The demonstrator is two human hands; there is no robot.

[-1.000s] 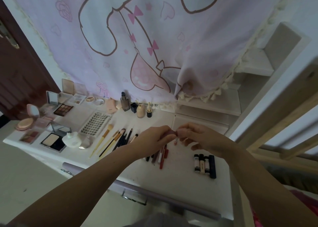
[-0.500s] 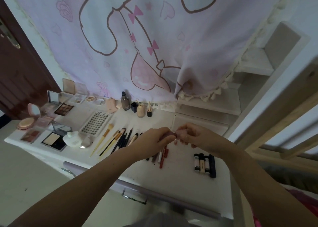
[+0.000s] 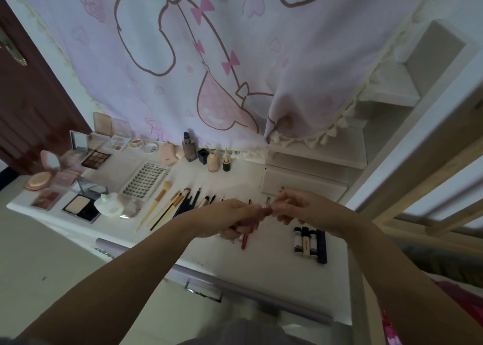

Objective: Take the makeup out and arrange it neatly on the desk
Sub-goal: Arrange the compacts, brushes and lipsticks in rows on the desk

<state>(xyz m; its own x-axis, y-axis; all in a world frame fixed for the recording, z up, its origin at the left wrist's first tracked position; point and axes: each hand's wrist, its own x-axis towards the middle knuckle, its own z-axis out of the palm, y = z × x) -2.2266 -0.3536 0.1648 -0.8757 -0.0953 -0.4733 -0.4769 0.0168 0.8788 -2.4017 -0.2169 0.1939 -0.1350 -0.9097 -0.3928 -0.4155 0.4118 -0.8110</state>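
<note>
Lettering reads "NOVO" on the top edge of the lash tray, a flat white rectangle with rows of small dark lashes; no other writing on the counter can be made out.

Taking that tray as landmark and going left to right: far left of it sit a round pink compact with its mirror lid up, and a blush palette with reddish pans. Nearer the tray, behind and left of it, lies a dark eyeshadow palette in a grid of brown squares. Just left of the tray's near end are a black powder compact with a beige pan and a glossy white bottle with a rounded body. Just right of the tray a row of makeup brushes fans out, the first with pale wooden handles, the rest black. Behind and right of the tray stands a squarish foundation bottle against the pink cartoon-print curtain.

Further right, above the counter, the left hand and right hand meet. Each grip is narrow, fingertips pinched on opposite ends of a small reddish lip tube, which spans the gap between them; what else it may be is too blurred to tell. Below the left hand lies a red pencil. Far right of the tray, four slim tubes lie side by side, touching.
</note>
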